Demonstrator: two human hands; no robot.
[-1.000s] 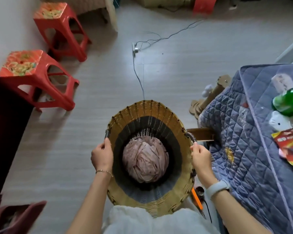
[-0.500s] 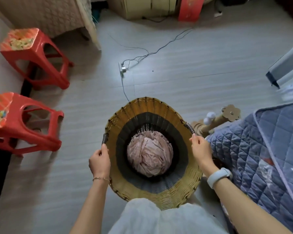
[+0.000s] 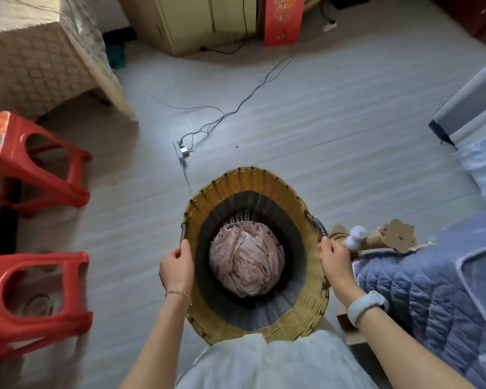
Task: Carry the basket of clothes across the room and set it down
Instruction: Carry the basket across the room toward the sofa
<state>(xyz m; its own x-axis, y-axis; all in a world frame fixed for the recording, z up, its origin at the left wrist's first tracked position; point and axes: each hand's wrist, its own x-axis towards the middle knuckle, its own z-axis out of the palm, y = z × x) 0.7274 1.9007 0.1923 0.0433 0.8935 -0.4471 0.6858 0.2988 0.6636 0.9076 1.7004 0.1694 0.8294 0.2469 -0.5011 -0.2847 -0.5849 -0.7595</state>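
Note:
A round woven basket (image 3: pixel 236 182), yellow at the rim and dark inside, hangs in front of my body above the floor. A bundle of pale pink cloth (image 3: pixel 246 263) lies at its bottom. My left hand (image 3: pixel 177 266) grips the dark handle on the basket's left rim. On the right rim, my right hand (image 3: pixel 333 258), with a pale watch on its wrist, grips the other handle. The near edge of the basket is hidden behind my white top.
Two red plastic stools (image 3: pixel 31 167) (image 3: pixel 37 299) stand at the left. A power strip (image 3: pixel 181 153) with thin cables lies on the floor ahead. A blue quilted cover (image 3: pixel 432 290) and a cardboard toy (image 3: pixel 387 237) sit at the right. A draped table (image 3: pixel 40 66) and a cabinet (image 3: pixel 197 21) stand at the far side.
I have walked forward with the basket held in both hands. The stools and the quilted cover have slid back towards me, and the far cabinet and draped table have come into view.

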